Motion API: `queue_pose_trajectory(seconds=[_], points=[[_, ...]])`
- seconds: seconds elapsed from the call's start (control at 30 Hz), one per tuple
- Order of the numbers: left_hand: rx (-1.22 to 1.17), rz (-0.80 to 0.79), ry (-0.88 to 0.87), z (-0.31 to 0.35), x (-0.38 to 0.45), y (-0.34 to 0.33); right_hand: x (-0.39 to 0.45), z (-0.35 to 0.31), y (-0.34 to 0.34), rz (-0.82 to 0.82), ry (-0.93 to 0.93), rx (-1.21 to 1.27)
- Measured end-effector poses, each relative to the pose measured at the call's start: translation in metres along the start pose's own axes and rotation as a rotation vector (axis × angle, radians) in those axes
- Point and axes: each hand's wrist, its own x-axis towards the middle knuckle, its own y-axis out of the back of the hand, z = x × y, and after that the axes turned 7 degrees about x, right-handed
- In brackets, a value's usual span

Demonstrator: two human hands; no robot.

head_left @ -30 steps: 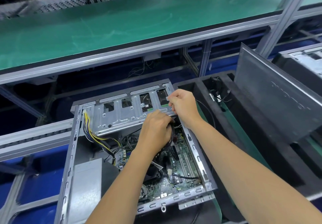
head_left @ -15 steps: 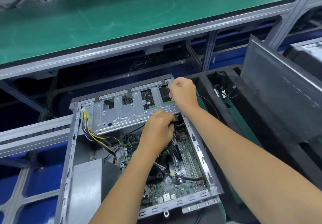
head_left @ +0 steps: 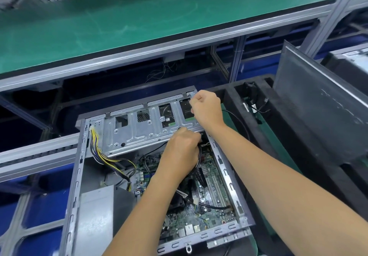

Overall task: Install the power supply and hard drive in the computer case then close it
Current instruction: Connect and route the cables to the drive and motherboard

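An open grey computer case (head_left: pixel 76 186) lies flat in front of me, its green motherboard (head_left: pixel 211 192) exposed. A silver drive cage (head_left: pixel 139 130) spans the case's far end. The grey power supply (head_left: pixel 95 212) sits in the near left corner, with yellow and black wires (head_left: pixel 103 156) running from it. My left hand (head_left: pixel 181 154) grips a bundle of black cables (head_left: pixel 196 168) just below the cage's right end. My right hand (head_left: pixel 207 108) is curled at the cage's far right corner; what its fingers hold is hidden.
The loose side panel (head_left: pixel 318 116) leans upright to the right in a black foam tray (head_left: pixel 235 100). A green-topped bench (head_left: pixel 139 16) runs across the back, with a metal frame post (head_left: pixel 336 10) at the right. Another case (head_left: pixel 350 60) sits at the far right.
My right hand has shifted a little farther along the cage's right corner. My left hand stays on the black cables under the cage. The view has tilted slightly.
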Motion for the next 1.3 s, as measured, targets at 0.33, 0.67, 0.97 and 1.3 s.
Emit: queue_pose_trajectory(seconds=[0.33,0.67,0.97,1.3], points=[[0.023,0.001,-0.002,-0.002,0.0,-0.002,0.0,0.002,0.002,-0.014,0.016,0.033],[0.039,0.092,0.017,-0.009,-0.002,-0.002,-0.002,0.006,0.002,-0.023,0.053,0.009],[0.051,0.064,0.139,0.002,-0.001,-0.007,-0.004,0.009,0.003,-0.032,0.086,-0.019],[-0.203,-0.054,0.104,-0.026,-0.011,0.027,-0.005,0.009,0.005,-0.06,0.103,-0.043]])
